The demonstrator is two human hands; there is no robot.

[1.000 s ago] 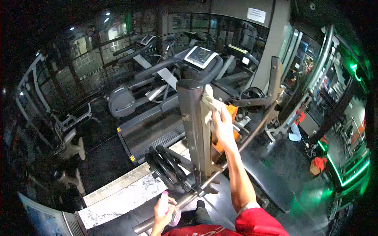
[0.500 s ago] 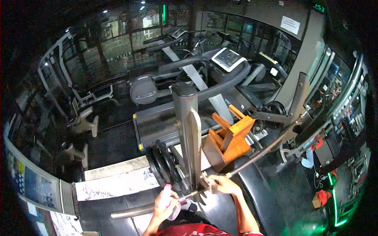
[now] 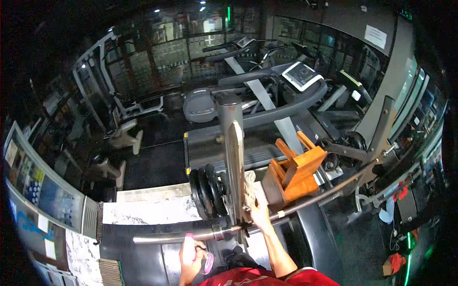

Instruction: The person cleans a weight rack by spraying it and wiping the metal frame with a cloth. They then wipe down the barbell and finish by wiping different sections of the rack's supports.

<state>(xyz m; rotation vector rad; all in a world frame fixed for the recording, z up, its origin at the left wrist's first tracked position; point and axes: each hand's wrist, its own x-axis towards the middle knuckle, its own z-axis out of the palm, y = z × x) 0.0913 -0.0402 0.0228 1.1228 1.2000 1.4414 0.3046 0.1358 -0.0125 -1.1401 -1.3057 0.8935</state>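
Observation:
My left hand (image 3: pixel 190 267) is closed around a small spray bottle (image 3: pixel 189 249) with a white and pink top, held just below the barbell's left sleeve. My right hand (image 3: pixel 260 215) reaches up beside the metal rack upright (image 3: pixel 234 157), its fingers on a crumpled beige cloth (image 3: pixel 250 187) that lies against the post. The barbell (image 3: pixel 329 196) rests across the rack, running from the lower left to the upper right. My right forearm crosses in front of the bar.
Black weight plates (image 3: pixel 206 190) hang on the rack's left side. A wooden box-like piece (image 3: pixel 299 174) stands behind the bar. Beyond is a treadmill (image 3: pixel 205 143). A glass-door fridge (image 3: pixel 52 195) is at left, and a padded bench lies under the bar.
My right hand has moved from the bar near the rack hook up to the post, and the cloth now shows. My left hand has dropped slightly below the bar. The view has shifted.

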